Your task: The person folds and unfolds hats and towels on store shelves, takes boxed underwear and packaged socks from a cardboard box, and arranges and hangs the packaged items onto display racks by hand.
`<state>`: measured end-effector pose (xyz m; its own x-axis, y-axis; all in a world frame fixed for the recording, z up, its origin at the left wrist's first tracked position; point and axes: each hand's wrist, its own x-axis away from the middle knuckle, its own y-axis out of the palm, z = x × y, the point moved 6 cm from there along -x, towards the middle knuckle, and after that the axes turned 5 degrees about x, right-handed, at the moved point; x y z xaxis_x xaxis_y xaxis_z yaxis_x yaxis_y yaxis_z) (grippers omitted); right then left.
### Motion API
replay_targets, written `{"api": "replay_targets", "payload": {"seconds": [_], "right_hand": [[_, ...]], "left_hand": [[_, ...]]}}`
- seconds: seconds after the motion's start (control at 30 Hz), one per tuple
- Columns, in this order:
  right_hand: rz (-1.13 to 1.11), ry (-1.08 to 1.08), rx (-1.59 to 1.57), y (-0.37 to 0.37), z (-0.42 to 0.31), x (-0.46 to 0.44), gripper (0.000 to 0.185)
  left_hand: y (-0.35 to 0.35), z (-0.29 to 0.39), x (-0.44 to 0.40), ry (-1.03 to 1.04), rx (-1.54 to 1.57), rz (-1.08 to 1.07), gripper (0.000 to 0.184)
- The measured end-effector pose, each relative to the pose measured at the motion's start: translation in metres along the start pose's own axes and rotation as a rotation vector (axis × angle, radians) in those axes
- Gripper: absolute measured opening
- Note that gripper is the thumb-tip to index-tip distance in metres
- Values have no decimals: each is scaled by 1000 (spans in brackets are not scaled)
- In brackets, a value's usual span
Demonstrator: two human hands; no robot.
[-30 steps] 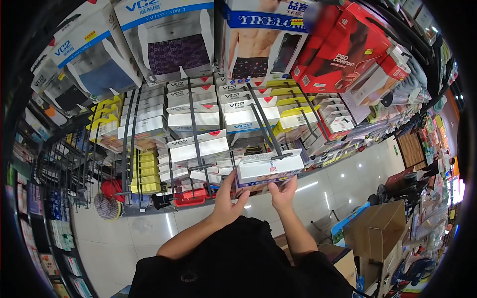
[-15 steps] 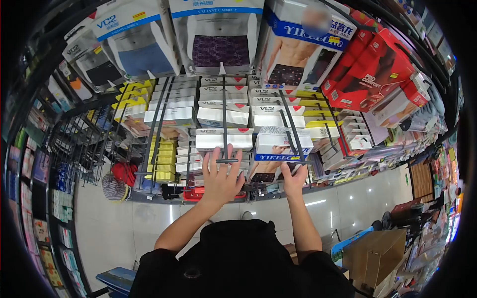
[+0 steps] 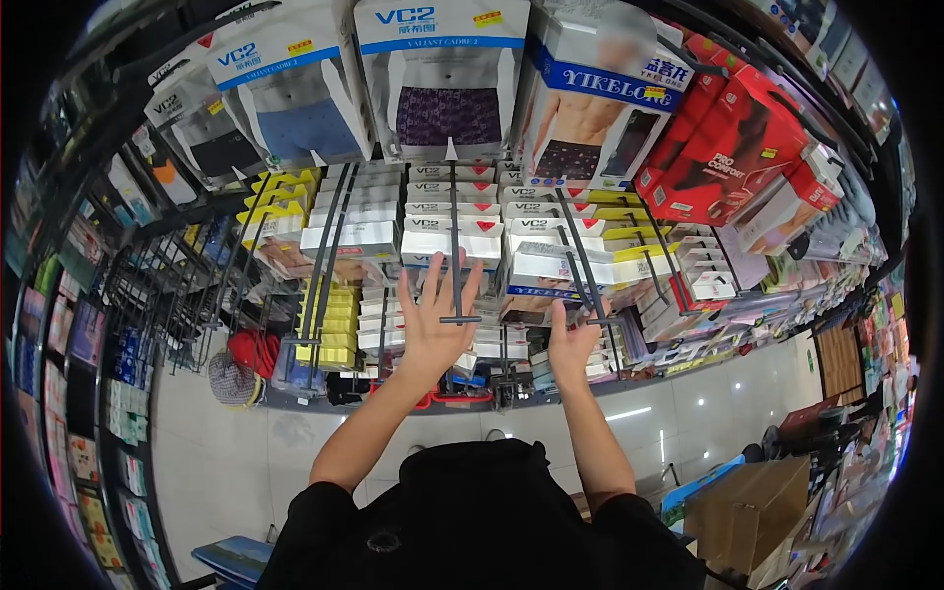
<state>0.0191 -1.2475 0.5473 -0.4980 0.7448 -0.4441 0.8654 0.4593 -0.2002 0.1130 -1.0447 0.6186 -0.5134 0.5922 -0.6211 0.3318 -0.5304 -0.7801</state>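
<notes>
White VC2 underwear boxes (image 3: 452, 228) hang in a row on a hook in the middle. My left hand (image 3: 438, 320) is open, its fingers spread upward at the front box of that row. The metal hook's end bar (image 3: 460, 320) crosses in front of the palm. To the right hangs a white and blue Yikelong underwear box (image 3: 539, 280) at the front of the neighbouring row. My right hand (image 3: 572, 344) is just below it, thumb apart from the fingers, by the other hook's end. Whether it touches the box I cannot tell.
Large underwear boxes (image 3: 447, 79) hang above, with red Pro Comfort boxes (image 3: 733, 152) at the right. Yellow boxes (image 3: 329, 324) hang lower left. Hooks stick out towards me. A cardboard box (image 3: 747, 511) stands behind on the right, and caps (image 3: 236, 369) hang at the left.
The front VC2 box and the Yikelong box have slid back along their hooks, away from me. Both hands have moved forward with them. The view has shifted slightly.
</notes>
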Motion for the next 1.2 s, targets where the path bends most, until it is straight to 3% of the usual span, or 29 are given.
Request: {"api": "replay_targets", "payload": {"seconds": [0.17,0.23,0.27,0.33,0.43,0.47,0.53,0.57,0.6,0.63,0.77,0.8,0.87,0.93,1.03,1.1,1.2], "right_hand": [[121,33,-21,-3,-19,18,73],[165,2,66,-10,-31,34,73],[194,6,68,-18,-34,47,73],[145,-348,416,-27,-65,81,70],[-206,-402,409,-23,-79,137,72],[-367,-350,380,-20,-83,157,73],[-393,-463,316,-14,-71,204,69],[-331,-428,372,-24,-68,203,69],[-414,-419,381,-28,-67,204,68],[-502,-407,377,-33,-65,207,68],[-455,-385,612,-80,1,212,65],[-431,-379,611,-97,19,211,65],[-451,-25,570,-136,70,209,54],[-385,-7,615,-174,94,214,50],[-289,39,635,-236,103,219,42],[-145,6,608,-277,103,220,29],[-153,107,554,-327,114,223,19]], "left_hand": [[-7,3,8,19,91,-9,72],[-5,3,28,-91,305,-2,65],[4,5,45,-148,485,-68,63],[23,15,78,-231,1001,-122,55],[75,54,142,-931,2034,-580,44],[96,66,168,-949,2104,-710,54],[85,109,181,-1021,2508,-797,60],[81,126,187,-992,2511,-918,60],[80,136,193,-1045,2516,-964,60],[79,140,198,-1105,2510,-999,60],[65,166,188,-1362,2425,-1094,59],[70,176,188,-1347,2406,-1118,59],[80,188,189,-981,2067,-1253,57],[95,214,185,-1026,2010,-1223,50],[141,255,207,-1327,1871,-1193,37],[157,306,213,-1324,1833,-1329,37],[173,374,219,-1248,1816,-1527,35]]}}
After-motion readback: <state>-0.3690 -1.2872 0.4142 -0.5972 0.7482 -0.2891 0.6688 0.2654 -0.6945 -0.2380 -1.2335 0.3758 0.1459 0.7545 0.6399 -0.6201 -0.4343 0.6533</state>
